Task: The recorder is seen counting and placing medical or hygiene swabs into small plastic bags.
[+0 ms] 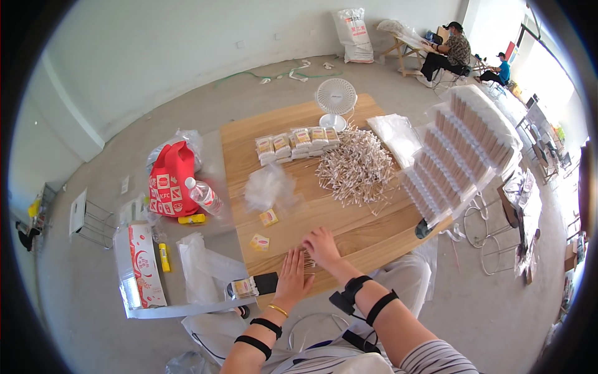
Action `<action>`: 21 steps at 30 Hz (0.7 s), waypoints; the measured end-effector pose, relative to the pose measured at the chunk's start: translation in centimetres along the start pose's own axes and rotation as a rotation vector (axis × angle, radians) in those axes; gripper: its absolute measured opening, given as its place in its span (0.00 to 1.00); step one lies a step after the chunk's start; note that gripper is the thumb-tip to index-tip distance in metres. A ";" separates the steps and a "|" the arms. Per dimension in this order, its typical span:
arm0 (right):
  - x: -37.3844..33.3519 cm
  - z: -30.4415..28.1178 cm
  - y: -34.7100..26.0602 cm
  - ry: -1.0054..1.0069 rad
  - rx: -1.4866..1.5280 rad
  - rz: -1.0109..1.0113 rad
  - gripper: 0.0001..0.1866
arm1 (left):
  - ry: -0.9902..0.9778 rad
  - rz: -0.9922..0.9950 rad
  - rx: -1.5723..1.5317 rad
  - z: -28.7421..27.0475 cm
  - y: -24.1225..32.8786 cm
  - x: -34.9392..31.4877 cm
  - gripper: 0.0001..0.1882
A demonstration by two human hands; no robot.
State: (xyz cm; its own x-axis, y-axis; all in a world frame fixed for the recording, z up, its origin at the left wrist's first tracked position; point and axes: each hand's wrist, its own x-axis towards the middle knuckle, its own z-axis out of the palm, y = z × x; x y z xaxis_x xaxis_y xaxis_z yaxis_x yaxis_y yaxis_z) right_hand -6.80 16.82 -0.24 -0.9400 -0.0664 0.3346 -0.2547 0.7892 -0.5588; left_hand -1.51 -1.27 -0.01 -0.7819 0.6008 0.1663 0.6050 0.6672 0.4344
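My left hand [291, 277] lies flat at the table's near edge, fingers stretched out and close together. Beside its fingers is a small bunch of cotton swabs [309, 260], partly covered by my right hand [321, 248]. The right fingers are bent around the bunch; their tips are partly hidden. Left of my left hand, a filled swab packet [245, 288] rests by a flat black object [268, 283]. Two yellow-and-white cards [260, 242] lie just beyond my hands, with clear plastic bags [269, 187] farther off. A large loose heap of cotton swabs [355, 165] covers the table's far middle.
Filled packets [299, 143] line up near a white fan [336, 100]. Bundled swabs stand in rows in a tilted stack [458, 153] at right. A red bag [172, 181], plastic bottle [204, 196] and white-red box [146, 265] are at left. Two people work far right.
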 end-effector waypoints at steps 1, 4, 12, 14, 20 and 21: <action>-0.5 0.3 -0.9 -0.023 0.034 -0.022 0.03 | -0.001 -0.011 -0.036 -0.4 0.2 0.2 0.45; -2.2 0.0 -1.5 -0.060 0.110 -0.004 0.05 | 0.013 -0.045 -0.053 -0.7 -0.1 -0.1 0.45; -3.8 -2.4 0.1 0.175 0.312 0.235 0.10 | 0.051 -0.075 -0.064 -0.8 0.3 2.3 0.46; -3.5 -0.9 -1.3 0.165 0.380 0.229 0.11 | 0.023 -0.094 -0.059 -0.4 0.3 3.0 0.47; -2.1 1.7 -5.0 0.173 0.580 0.143 0.12 | -0.032 -0.069 0.062 1.6 -1.4 1.7 0.47; -2.2 1.4 -4.6 0.209 0.537 0.181 0.12 | -0.005 -0.072 0.022 1.4 -1.3 1.8 0.47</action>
State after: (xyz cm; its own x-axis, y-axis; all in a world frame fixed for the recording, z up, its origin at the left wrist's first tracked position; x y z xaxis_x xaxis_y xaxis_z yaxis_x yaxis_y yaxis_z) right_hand -3.89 12.49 0.54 -0.9284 0.2046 0.3101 -0.2251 0.3542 -0.9077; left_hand -3.46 -0.43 -1.56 -0.8230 0.5529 0.1302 0.5500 0.7184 0.4259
